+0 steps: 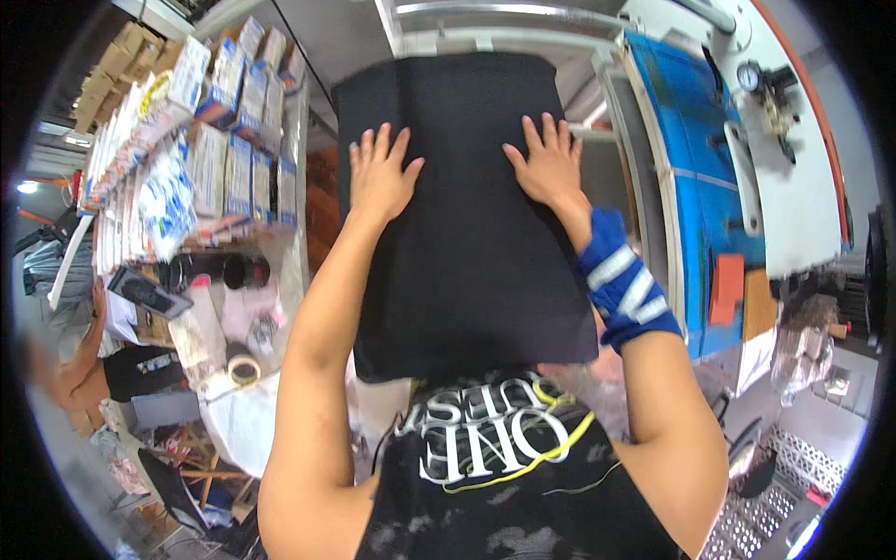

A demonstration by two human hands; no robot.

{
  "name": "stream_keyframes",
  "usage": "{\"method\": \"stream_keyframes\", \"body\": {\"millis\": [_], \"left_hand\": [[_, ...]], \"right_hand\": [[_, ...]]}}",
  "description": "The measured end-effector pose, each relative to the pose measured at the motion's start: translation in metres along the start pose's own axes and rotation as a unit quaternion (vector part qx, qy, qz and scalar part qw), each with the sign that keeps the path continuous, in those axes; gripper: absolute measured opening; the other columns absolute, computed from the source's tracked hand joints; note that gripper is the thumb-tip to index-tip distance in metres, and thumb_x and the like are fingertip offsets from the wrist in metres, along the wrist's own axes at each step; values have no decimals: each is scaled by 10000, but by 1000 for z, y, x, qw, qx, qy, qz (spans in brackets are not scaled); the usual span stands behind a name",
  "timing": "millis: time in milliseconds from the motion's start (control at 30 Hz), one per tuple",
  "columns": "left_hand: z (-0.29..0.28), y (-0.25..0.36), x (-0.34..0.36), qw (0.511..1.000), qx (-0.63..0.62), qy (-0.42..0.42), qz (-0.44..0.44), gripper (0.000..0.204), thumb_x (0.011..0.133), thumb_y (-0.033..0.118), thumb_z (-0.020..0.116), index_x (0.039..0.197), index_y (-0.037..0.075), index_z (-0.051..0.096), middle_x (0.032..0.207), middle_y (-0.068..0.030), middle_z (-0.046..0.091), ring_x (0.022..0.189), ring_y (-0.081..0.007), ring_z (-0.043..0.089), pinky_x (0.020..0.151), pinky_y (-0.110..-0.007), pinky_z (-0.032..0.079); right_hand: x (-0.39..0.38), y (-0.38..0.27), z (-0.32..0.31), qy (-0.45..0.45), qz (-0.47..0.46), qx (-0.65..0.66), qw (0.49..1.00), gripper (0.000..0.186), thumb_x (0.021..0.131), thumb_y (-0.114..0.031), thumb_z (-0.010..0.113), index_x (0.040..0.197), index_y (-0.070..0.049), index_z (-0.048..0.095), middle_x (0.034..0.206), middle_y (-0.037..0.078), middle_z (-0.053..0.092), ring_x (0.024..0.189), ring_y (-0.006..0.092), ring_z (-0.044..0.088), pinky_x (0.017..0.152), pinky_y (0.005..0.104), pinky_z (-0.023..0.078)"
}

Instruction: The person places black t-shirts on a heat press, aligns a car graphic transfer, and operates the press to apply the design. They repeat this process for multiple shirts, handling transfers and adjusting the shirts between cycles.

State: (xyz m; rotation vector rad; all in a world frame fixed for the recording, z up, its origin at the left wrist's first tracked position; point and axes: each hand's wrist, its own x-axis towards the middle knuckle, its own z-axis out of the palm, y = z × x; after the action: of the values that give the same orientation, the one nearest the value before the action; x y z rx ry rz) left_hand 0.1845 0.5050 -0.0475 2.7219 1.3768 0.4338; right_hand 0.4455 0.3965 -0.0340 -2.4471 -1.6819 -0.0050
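In front of me lies a black cloth (471,233), spread smooth over a flat board-like support whose own surface is hidden. My left hand (381,177) rests flat near the cloth's left edge, fingers spread and pointing away from me. Toward the far right edge, my right hand (549,166) is laid out the same way, its thumb turned inward. Neither hand grips anything. A blue cloth wrap (618,280) with light stripes is wound around my right forearm. The near edge of the black cloth hangs close to my body.
Left stands a table with stacked boxes (224,168), a tape roll (244,371) and a phone-like device (147,293). Another person's arm (79,373) shows at far left. Right are a blue panel (695,187), an orange block (726,289) and a pressure gauge (749,77). A metal frame (504,39) crosses beyond.
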Motion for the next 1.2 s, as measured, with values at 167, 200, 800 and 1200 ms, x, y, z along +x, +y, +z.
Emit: {"method": "stream_keyframes", "body": {"millis": [167, 200, 800, 1200], "left_hand": [[-30, -21, -194, 968, -179, 46, -170, 573, 1009, 305, 597, 1489, 30, 450, 1488, -236, 479, 1357, -366, 484, 1150, -427, 356], [-32, -29, -216, 896, -361, 1, -258, 537, 1007, 270, 618, 1449, -5, 484, 1386, -204, 565, 1248, -298, 559, 1082, -371, 412], [-9, -83, -305, 588, -689, -168, -389, 148, 991, 141, 665, 1055, 10, 686, 975, -54, 738, 853, -127, 688, 810, -265, 545], [-6, -60, -311, 602, -666, -58, -436, 171, 964, 97, 692, 1093, -12, 666, 981, -57, 724, 851, -120, 674, 799, -233, 535]], "right_hand": [[-185, 64, 7, 3, 129, 242, 962, 676, 1026, -458, 513, 1532, -29, 381, 1569, 287, 350, 1447, 441, 356, 1192, 460, 301], [-204, 76, 12, -19, 212, 316, 924, 674, 1027, -465, 521, 1496, 8, 419, 1502, 279, 442, 1382, 405, 445, 1156, 415, 346], [-189, 76, -24, 158, 59, 198, 966, 154, 890, -148, 682, 969, -20, 712, 939, 170, 718, 855, 323, 705, 764, 393, 548], [-34, -5, -8, 62, -204, 151, 965, 285, 909, -117, 643, 1190, -76, 651, 951, 156, 731, 906, 358, 699, 815, 462, 556]]}}
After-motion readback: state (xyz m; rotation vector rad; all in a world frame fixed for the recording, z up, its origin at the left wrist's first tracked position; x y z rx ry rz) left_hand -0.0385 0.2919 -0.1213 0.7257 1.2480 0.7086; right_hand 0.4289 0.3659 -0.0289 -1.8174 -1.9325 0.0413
